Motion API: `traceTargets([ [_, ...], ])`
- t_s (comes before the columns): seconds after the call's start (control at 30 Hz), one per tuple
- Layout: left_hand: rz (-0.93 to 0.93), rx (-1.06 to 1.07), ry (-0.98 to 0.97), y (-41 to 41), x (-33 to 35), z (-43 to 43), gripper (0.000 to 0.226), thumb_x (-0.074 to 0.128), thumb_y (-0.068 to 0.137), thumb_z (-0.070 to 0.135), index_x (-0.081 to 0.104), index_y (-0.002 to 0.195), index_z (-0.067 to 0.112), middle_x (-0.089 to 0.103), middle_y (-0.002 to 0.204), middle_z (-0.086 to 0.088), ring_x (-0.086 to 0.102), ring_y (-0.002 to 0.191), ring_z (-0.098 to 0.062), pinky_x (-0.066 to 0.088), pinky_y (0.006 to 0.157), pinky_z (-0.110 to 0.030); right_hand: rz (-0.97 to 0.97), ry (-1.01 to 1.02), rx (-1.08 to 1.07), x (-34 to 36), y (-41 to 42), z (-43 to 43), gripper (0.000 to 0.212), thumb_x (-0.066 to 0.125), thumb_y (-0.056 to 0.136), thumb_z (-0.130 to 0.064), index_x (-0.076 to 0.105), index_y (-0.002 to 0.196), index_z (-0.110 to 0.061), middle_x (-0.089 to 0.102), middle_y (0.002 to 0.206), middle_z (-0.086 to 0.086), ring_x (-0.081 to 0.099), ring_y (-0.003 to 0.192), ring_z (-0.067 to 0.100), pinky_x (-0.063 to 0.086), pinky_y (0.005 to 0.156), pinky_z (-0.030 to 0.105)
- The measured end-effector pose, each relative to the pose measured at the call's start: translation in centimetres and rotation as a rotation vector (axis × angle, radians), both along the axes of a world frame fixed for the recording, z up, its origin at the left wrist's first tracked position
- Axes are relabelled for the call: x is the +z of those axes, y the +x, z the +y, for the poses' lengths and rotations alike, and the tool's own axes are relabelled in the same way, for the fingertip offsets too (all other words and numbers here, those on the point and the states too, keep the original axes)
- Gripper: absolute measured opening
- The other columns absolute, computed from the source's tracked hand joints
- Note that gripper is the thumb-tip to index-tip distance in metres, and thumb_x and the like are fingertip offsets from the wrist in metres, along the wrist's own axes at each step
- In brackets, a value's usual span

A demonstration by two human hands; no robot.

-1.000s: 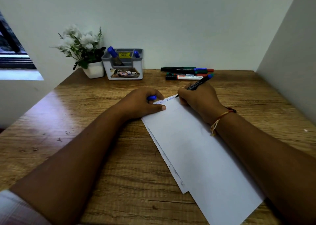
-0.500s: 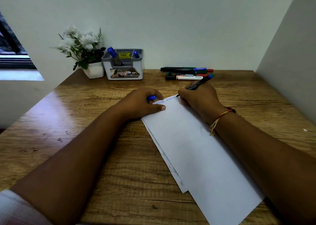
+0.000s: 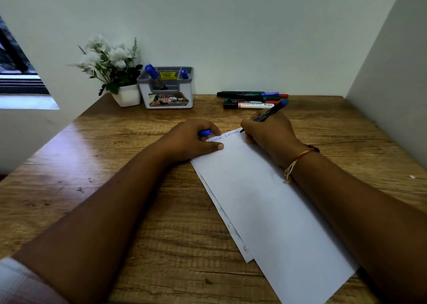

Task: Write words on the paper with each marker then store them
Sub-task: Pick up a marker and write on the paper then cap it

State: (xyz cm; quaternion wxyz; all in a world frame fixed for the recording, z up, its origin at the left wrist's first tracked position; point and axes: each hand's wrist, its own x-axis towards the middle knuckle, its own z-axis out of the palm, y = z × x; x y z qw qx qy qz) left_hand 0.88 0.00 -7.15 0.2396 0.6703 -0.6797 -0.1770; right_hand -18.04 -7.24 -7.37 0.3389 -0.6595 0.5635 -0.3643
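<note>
Head view: the right hand (image 3: 270,135) pinches a marker (image 3: 269,113), tip at the far edge of the paper (image 3: 265,199) — the left hand (image 3: 191,139) curls round a blue cap (image 3: 204,132), thumb pressing the paper to the table (image 3: 161,234); spare markers (image 3: 251,99) lie beyond.

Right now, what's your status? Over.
Right hand grips marker, tip on paper. Left hand holds cap, thumb pinning paper. Spare markers lie beyond, clear of the writing.

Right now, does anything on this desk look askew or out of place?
Only small things: the paper lies at a slant, a lower sheet peeking out along its left edge, and markers lie loose by the wall, outside the holder.
</note>
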Motion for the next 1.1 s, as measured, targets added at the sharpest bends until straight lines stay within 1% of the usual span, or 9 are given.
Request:
traceTargets([
  [0.27, 0.002, 0.004, 0.007, 0.0, 0.0, 0.0, 0.037, 0.074, 0.081, 0.043, 0.066, 0.117, 0.033, 0.056, 0.111, 0.017, 0.053, 0.102, -0.004, 0.043, 0.083, -0.023, 0.023, -0.012, -0.007, 0.2, 0.1, 0.1, 0.021, 0.065, 0.083, -0.024, 0.072, 0.081, -0.004, 0.073, 0.069, 0.008, 0.072, 0.076, 0.022, 0.056, 0.074, 0.037],
  [0.4, 0.011, 0.010, 0.017, 0.0, 0.0, 0.0, 0.037, 0.074, 0.081, 0.044, 0.066, 0.116, 0.034, 0.058, 0.116, 0.016, 0.054, 0.101, -0.002, 0.043, 0.084, -0.023, -0.039, 0.028, 0.002, 0.4, 0.1, 0.2, 0.020, 0.063, 0.085, -0.021, 0.060, 0.066, -0.017, 0.064, 0.055, -0.001, 0.067, 0.053, 0.010, 0.047, 0.057, 0.025],
  [0.5, 0.025, 0.023, 0.007, -0.2, 0.2, 0.2, 0.038, 0.077, 0.079, 0.044, 0.064, 0.113, 0.033, 0.059, 0.115, 0.013, 0.056, 0.097, -0.002, 0.048, 0.085, -0.026, -0.195, 0.086, 0.000, 0.3, -0.2, -0.1, 0.022, 0.063, 0.086, -0.017, 0.061, 0.065, -0.016, 0.064, 0.054, -0.002, 0.063, 0.043, 0.007, 0.048, 0.055, 0.022],
  [0.6, 0.105, 0.105, -0.024, -0.2, 0.3, 0.4, 0.043, 0.077, 0.078, 0.043, 0.053, 0.110, 0.027, 0.057, 0.101, 0.009, 0.055, 0.088, -0.006, 0.048, 0.074, -0.029, -0.373, 0.116, 0.053, 0.3, -0.5, -0.1, 0.026, 0.066, 0.092, -0.011, 0.060, 0.066, -0.014, 0.063, 0.062, 0.007, 0.059, 0.047, 0.013, 0.048, 0.052, 0.024],
  [0.73, 0.311, 0.176, -0.152, -0.1, 0.8, 0.5, 0.019, 0.057, 0.096, 0.038, 0.047, 0.105, 0.024, 0.057, 0.092, 0.002, 0.054, 0.080, -0.014, 0.049, 0.071, -0.038, -0.514, 0.056, 0.109, 0.9, -0.5, 0.0, 0.018, 0.073, 0.093, -0.010, 0.064, 0.078, -0.013, 0.062, 0.068, 0.008, 0.058, 0.057, 0.016, 0.050, 0.053, 0.024],
  [0.83, 0.348, 0.191, -0.294, -0.4, 1.0, 0.7, 0.016, 0.054, 0.099, 0.032, 0.051, 0.104, 0.018, 0.059, 0.091, 0.000, 0.053, 0.077, -0.010, 0.047, 0.067, -0.022, -0.635, 0.051, 0.148, 1.8, -0.2, 0.6, 0.008, 0.071, 0.095, -0.010, 0.069, 0.088, -0.008, 0.066, 0.073, 0.010, 0.063, 0.066, 0.017, 0.055, 0.060, 0.026],
  [0.9, 0.327, 0.152, -0.356, -0.5, 1.1, 0.8, 0.013, 0.059, 0.096, 0.028, 0.055, 0.100, 0.016, 0.059, 0.090, -0.001, 0.051, 0.074, -0.004, 0.042, 0.063, -0.014, -0.704, 0.096, 0.178, 2.5, -0.1, 1.4, 0.014, 0.063, 0.099, -0.014, 0.073, 0.090, -0.010, 0.072, 0.078, 0.008, 0.069, 0.069, 0.014, 0.059, 0.064, 0.024],
  [1.0, 0.329, 0.103, -0.374, -0.5, 1.0, 0.6, 0.007, 0.066, 0.092, 0.023, 0.060, 0.094, 0.026, 0.061, 0.093, 0.009, 0.057, 0.083, 0.002, 0.044, 0.072, -0.012, -0.734, 0.110, 0.256, 3.5, -0.3, 2.5, 0.024, 0.055, 0.101, -0.016, 0.075, 0.089, -0.011, 0.074, 0.077, 0.007, 0.070, 0.069, 0.013, 0.059, 0.064, 0.024],
  [1.1, 0.340, 0.069, -0.391, -0.8, 1.1, 0.6, 0.020, 0.070, 0.089, 0.018, 0.060, 0.089, 0.036, 0.062, 0.092, 0.014, 0.058, 0.086, 0.004, 0.046, 0.075, -0.013, -0.693, 0.047, 0.312, 3.9, -0.4, 3.1, 0.027, 0.052, 0.103, -0.014, 0.072, 0.086, -0.011, 0.071, 0.068, 0.004, 0.067, 0.061, 0.011, 0.055, 0.056, 0.022],
])
